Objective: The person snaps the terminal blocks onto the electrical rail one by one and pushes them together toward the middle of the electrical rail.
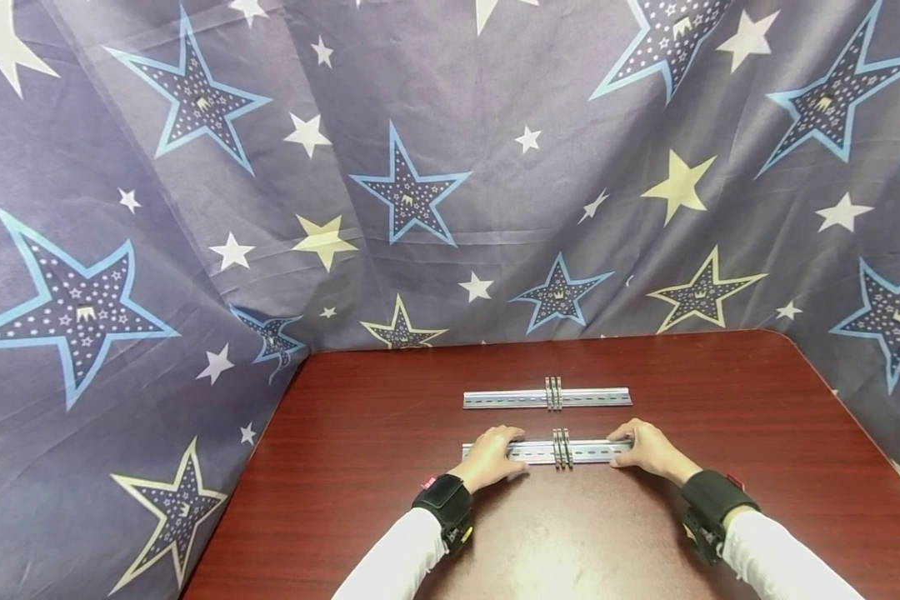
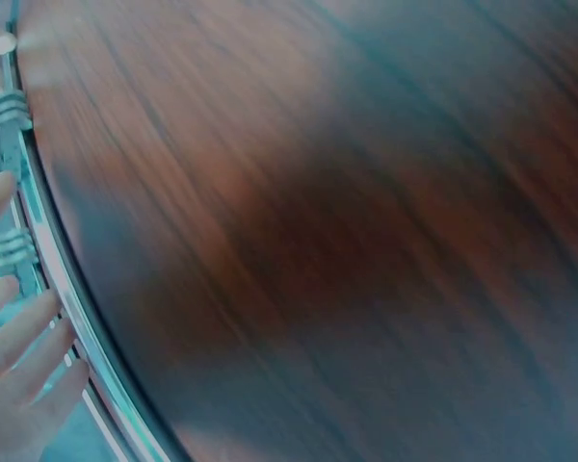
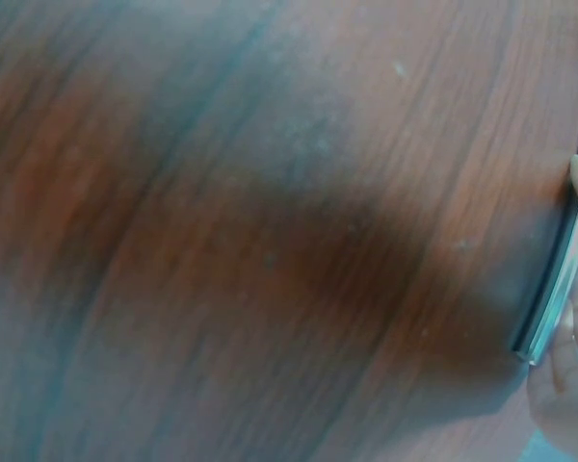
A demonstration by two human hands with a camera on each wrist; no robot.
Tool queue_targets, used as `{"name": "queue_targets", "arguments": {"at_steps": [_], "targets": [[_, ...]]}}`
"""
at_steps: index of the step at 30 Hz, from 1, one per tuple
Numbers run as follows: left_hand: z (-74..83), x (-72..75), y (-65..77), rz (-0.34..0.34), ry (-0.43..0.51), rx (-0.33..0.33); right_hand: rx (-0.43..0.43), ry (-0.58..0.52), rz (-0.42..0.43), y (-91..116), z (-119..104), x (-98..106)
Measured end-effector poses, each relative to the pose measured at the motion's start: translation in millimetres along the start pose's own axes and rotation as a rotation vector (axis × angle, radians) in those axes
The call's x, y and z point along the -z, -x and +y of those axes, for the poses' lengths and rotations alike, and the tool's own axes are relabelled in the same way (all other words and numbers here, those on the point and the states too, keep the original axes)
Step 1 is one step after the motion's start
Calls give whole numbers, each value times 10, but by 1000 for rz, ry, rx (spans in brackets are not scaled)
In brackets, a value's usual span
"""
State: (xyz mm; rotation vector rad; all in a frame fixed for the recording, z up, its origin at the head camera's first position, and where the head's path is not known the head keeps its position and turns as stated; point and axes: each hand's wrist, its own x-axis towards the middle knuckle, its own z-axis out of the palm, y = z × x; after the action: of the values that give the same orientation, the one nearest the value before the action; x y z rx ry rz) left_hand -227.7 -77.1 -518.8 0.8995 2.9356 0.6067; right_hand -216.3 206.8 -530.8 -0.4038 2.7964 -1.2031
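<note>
A silver slotted DIN rail [image 1: 532, 452] lies crosswise in front of me, with several thin clip-on terminal pieces [image 1: 562, 448] standing together at its middle. My left hand [image 1: 491, 457] grips its left part, thumb at the near edge and fingers over the far one. At the opposite end, my right hand [image 1: 648, 447] pinches the rail between thumb and fingers. The left wrist view shows the fingers [image 2: 39, 356] across the rail. In the right wrist view, the rail's end [image 3: 549, 313] shows beside the right hand [image 3: 568, 385], which is partly cut off.
Behind it, a second DIN rail [image 1: 506, 400] lies roughly parallel, bearing a similar cluster of terminal pieces [image 1: 553, 393]. Both are on a reddish-brown wooden table [image 1: 375, 417]. A grey star-patterned cloth [image 1: 495, 208] hangs around the table's back and sides.
</note>
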Motion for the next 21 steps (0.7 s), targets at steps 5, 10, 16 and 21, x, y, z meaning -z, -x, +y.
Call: {"name": "queue_targets", "arguments": {"at_steps": [5,10,16,21], "targets": [[-110,12,57,34,-41,5,-3,-3,1,-3,11,-4],[-182,45,115,72,-64,22,1,-5,5,-9,14,-5],[-219,49,177,88,-86,62,12,-10,3,-11,9,-2],[-228,45,215,100,-85,82,36,1,7,-11,14,-3]]}}
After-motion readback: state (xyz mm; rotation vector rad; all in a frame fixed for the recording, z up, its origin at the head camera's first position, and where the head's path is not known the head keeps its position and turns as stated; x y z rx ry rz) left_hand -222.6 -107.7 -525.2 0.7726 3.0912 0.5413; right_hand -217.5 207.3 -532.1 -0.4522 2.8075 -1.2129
